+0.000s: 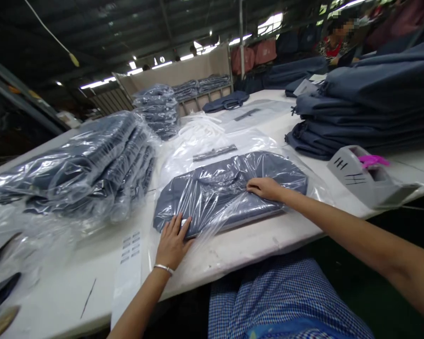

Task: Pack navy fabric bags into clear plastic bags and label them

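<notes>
A dark blue folded fabric bag (183,197) lies on the table in front of me, inside a clear plastic bag (229,207). My left hand (174,241) presses on its near left corner, fingers spread over the film. Toward the right of the middle, my right hand (266,189) is closed in a pinch on the film, which is drawn into creases between the two hands. Just beyond lie more clear plastic sleeves (250,137), with a dark printed strip showing on them.
Plastic-wrapped dark bags (92,155) are piled at left, near a sheet of labels (130,249). Unwrapped dark blue bags (367,103) are stacked at right. A grey tape dispenser (356,176) with a bright pink piece stands near the table edge. Another person (335,44) is behind.
</notes>
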Tool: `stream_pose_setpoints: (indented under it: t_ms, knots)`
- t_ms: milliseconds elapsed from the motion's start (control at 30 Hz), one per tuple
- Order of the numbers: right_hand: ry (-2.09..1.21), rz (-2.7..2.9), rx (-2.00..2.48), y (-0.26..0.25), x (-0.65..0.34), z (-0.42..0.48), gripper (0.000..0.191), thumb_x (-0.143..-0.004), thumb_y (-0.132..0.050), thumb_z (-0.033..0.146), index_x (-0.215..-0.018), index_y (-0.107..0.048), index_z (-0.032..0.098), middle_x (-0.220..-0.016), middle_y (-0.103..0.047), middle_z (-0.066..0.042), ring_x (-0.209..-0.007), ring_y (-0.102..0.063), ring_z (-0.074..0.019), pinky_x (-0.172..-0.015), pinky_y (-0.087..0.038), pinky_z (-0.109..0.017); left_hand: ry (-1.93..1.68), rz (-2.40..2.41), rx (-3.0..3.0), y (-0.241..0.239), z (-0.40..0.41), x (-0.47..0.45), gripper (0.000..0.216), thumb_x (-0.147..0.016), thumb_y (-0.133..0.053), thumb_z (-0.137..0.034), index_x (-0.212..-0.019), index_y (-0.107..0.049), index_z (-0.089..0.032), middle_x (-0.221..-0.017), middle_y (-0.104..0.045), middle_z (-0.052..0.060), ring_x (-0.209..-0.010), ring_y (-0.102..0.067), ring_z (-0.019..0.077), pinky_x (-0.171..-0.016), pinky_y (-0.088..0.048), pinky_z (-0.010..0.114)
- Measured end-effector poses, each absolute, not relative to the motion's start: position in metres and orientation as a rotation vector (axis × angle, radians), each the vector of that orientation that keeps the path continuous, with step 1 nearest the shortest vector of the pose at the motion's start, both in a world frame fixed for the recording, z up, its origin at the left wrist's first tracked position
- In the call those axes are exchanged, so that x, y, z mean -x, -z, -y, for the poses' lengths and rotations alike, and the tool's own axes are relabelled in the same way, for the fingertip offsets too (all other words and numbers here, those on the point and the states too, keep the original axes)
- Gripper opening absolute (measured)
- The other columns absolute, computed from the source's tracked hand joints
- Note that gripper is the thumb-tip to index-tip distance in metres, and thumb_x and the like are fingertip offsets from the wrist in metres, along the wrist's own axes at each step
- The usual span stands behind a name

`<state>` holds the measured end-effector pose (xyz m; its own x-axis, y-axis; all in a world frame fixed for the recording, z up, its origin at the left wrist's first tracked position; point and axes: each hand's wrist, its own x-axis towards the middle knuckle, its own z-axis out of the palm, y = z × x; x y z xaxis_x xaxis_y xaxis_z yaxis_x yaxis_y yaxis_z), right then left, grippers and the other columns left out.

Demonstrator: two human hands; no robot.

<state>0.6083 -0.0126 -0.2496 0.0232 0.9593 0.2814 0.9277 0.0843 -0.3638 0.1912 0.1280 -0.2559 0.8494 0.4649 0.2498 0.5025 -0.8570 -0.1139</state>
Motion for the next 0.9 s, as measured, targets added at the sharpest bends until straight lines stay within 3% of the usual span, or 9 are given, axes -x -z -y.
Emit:
stream_pose_setpoints:
  t_ms: [133, 233, 367, 467, 600, 733, 900]
  knots:
    - [-0.14, 1.892, 1.799, 0.257, -0.611, 0.016, 0.024, -0.095, -0.047, 0.036, -0.092, -0.065, 0.02, -0.09, -0.07, -0.004, -0.081, -0.063, -0.0185, -0.071, -0.043, -0.028, 0.422, 0.861, 2.973, 0.231, -0.119, -0.187, 0.056, -0.091, -0.054, -0.041, -0.143, -0.042, -0.024, -0.157, -0.032, 0.013, -0.144, -0.031, 0.0313, -0.114, -0.032, 0.054]
    - [-0.153, 1.864, 1.819, 0.259, -0.613, 0.014, 0.024, -0.094, -0.048, 0.038, -0.092, -0.065, 0.022, -0.091, -0.069, -0.003, -0.081, -0.064, -0.0192, -0.071, -0.043, -0.029, 0.63, 0.977, 2.983, 0.215, -0.093, -0.178, 0.043, -0.095, -0.049, -0.037, -0.135, -0.051, -0.022, -0.147, -0.047, 0.011, -0.136, -0.043, 0.0255, -0.111, -0.04, 0.046]
    - [-0.152, 1.845, 1.835, 0.264, -0.615, 0.012, 0.025, -0.094, -0.047, 0.041, -0.092, -0.065, 0.023, -0.092, -0.07, -0.002, -0.082, -0.064, -0.0197, -0.071, -0.044, -0.03, 0.48, 0.91, 2.867, 0.218, -0.047, -0.16, 0.043, -0.087, -0.062, -0.041, -0.125, -0.059, -0.021, -0.132, -0.061, 0.011, -0.123, -0.055, 0.0286, -0.104, -0.047, 0.047]
    - [-0.14, 1.837, 1.833, 0.266, -0.615, 0.013, 0.027, -0.093, -0.047, 0.042, -0.093, -0.065, 0.023, -0.093, -0.07, -0.003, -0.082, -0.065, -0.0201, -0.071, -0.044, -0.03, 0.453, 0.838, 2.745, 0.227, -0.031, -0.145, 0.027, -0.09, -0.058, -0.026, -0.117, -0.064, -0.022, -0.129, -0.064, 0.008, -0.116, -0.059, 0.0274, -0.099, -0.05, 0.045]
    - [-0.131, 1.834, 1.871, 0.267, -0.616, 0.013, 0.028, -0.094, -0.046, 0.044, -0.093, -0.066, 0.024, -0.095, -0.071, -0.003, -0.083, -0.065, -0.0205, -0.07, -0.044, -0.03, 0.529, 0.779, 2.697, 0.214, -0.043, -0.129, 0.031, -0.094, -0.05, -0.014, -0.121, -0.063, -0.023, -0.119, -0.07, 0.005, -0.11, -0.063, 0.0216, -0.097, -0.049, 0.036]
    - [-0.155, 1.82, 1.899, 0.266, -0.615, 0.013, 0.028, -0.094, -0.046, 0.044, -0.096, -0.066, 0.024, -0.097, -0.071, -0.002, -0.084, -0.065, -0.0208, -0.07, -0.045, -0.03, 0.464, 0.953, 2.687, 0.176, -0.087, -0.132, 0.029, -0.097, -0.047, -0.026, -0.12, -0.065, -0.026, -0.106, -0.074, 0.004, -0.09, -0.068, 0.018, -0.074, -0.047, 0.027]
    - [-0.176, 1.795, 1.878, 0.269, -0.617, 0.013, 0.03, -0.095, -0.045, 0.045, -0.099, -0.067, 0.024, -0.099, -0.071, -0.003, -0.085, -0.065, -0.0213, -0.072, -0.046, -0.032, 0.196, 1.13, 2.928, 0.145, -0.17, -0.158, 0.038, -0.094, -0.047, -0.05, -0.087, -0.072, -0.021, -0.074, -0.071, 0.002, -0.064, -0.059, 0.0123, -0.061, -0.037, 0.023]
